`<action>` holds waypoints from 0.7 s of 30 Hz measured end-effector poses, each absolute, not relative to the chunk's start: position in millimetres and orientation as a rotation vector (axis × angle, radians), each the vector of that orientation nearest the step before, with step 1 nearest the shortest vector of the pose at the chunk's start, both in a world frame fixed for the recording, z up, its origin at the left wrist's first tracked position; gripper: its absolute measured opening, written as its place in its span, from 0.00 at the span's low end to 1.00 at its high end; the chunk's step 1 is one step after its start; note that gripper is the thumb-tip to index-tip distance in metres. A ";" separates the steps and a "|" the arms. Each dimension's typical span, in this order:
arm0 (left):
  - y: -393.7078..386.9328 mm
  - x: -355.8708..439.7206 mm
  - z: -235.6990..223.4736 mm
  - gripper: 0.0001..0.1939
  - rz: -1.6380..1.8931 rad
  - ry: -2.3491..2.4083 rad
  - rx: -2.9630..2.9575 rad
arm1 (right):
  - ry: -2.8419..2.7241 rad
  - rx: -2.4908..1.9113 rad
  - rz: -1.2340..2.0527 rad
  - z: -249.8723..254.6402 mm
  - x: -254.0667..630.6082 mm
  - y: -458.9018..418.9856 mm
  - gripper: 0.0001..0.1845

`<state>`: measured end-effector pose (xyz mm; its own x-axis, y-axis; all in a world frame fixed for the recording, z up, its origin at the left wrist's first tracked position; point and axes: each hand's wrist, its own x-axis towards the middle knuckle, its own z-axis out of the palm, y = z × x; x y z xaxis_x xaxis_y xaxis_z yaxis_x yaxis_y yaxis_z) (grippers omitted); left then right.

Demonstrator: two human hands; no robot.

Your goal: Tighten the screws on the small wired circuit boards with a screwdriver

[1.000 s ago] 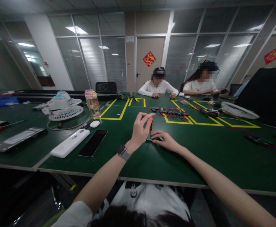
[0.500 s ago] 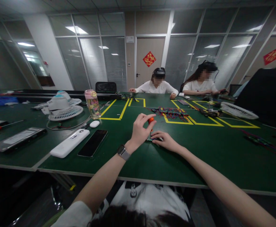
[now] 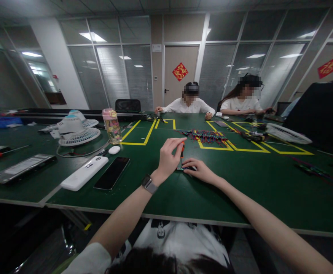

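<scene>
My left hand [image 3: 168,155] pinches the orange handle of a screwdriver [image 3: 182,151], which stands upright with its shaft pointing down. Below it, a small green circuit board [image 3: 180,169] lies on the green table, and the shaft reaches down to it. My right hand [image 3: 199,170] rests on the table with its fingers closed on the board's right side, where dark wires partly show. The fingers hide much of the board, so the exact point under the screwdriver's tip is too small to make out.
A pile of wired circuit boards [image 3: 207,137] lies beyond my hands among yellow tape outlines. To the left are a black phone [image 3: 112,173], a white power bank [image 3: 85,173], a bottle [image 3: 112,125] and fan parts [image 3: 79,136]. Two people sit across the table.
My left fingers have shifted slightly around the screwdriver handle, covering more of its top. The right hand and the board stay in place.
</scene>
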<state>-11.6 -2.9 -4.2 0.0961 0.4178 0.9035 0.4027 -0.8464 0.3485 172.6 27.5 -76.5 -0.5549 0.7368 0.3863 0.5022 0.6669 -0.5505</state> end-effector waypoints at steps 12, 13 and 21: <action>-3.5 -11.7 -3.7 0.15 1.829 0.875 2.339 | -2.281 -0.958 0.508 -74.9 172.3 26.7 0.10; -3.3 -11.5 -3.6 0.15 1.825 0.851 2.347 | -2.284 -0.957 0.509 -74.8 172.2 26.8 0.10; -1.1 -10.6 -5.6 0.08 1.958 1.003 2.276 | -2.272 -0.968 0.515 -75.4 172.4 26.8 0.09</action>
<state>-10.6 -1.1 -5.6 0.0343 0.4407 0.8970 0.4701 -0.7991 0.3747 172.4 26.8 -75.4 -0.5475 0.7453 0.3805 0.5085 0.6574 -0.5561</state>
